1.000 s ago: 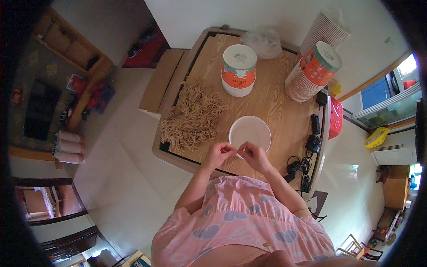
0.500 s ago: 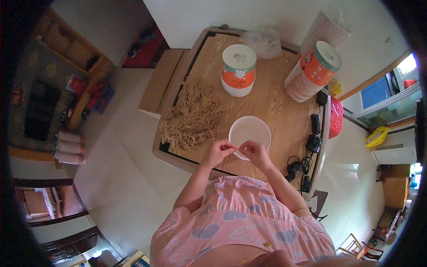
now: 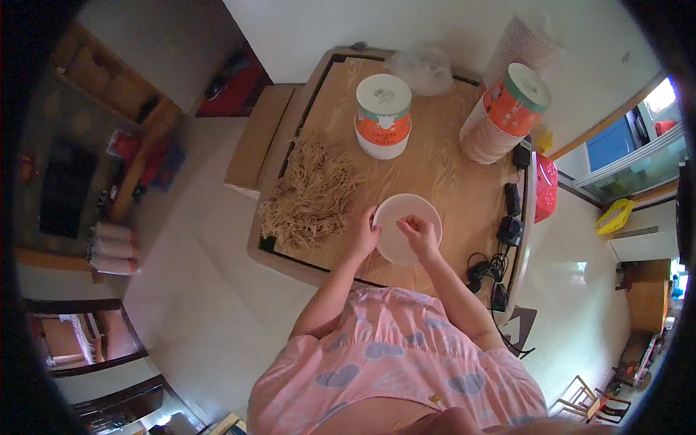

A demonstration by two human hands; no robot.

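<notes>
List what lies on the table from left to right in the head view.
Noodle pile → left hand → white bowl → stack of paper cups → black chargers and cables → red basket.

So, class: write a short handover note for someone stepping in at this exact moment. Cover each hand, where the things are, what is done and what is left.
Left hand: at the left rim of the white bowl, touching it or close to it.
Right hand: over the bowl, fingers pinched; too small to tell what they hold.
Things: the bowl sits at the near edge of the wooden table; the noodle pile lies left of it; two lidded tubs stand farther back, one on a bowl stack.
Done: the bowl is out and looks empty.
Left: the noodles are still on the table, none in the bowl.
</notes>
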